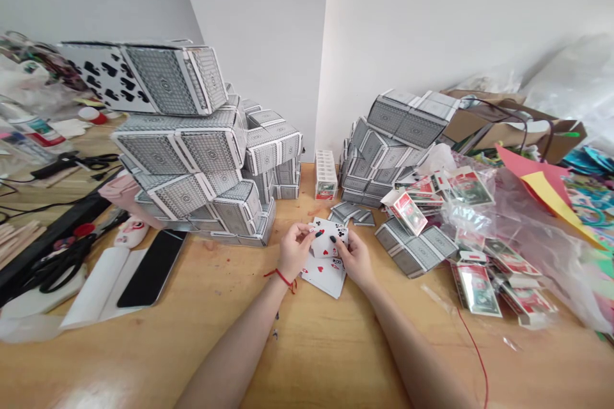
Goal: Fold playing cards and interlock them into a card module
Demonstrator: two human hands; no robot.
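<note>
In the middle of the table both my hands grip a few playing cards (327,244), face side toward me, with clubs and a red suit showing. My left hand (295,249) pinches their left side, thumb on top. On the right side my right hand (357,257) presses its thumb on the cards, fingers behind. Just below them a loose pile of playing cards (326,278) lies face up on the wood. Behind my hands rest several folded grey-backed card pieces (350,212). A block made of folded cards (415,246) lies right of my right hand.
Tall stacks of card blocks stand left (192,153) and right (398,140). A wrapped row of card packs (325,176) sits between them. Emptied card boxes (477,287) and plastic wrap (542,268) cover the right side. Leftward lie a phone (152,268) and scissors (71,255).
</note>
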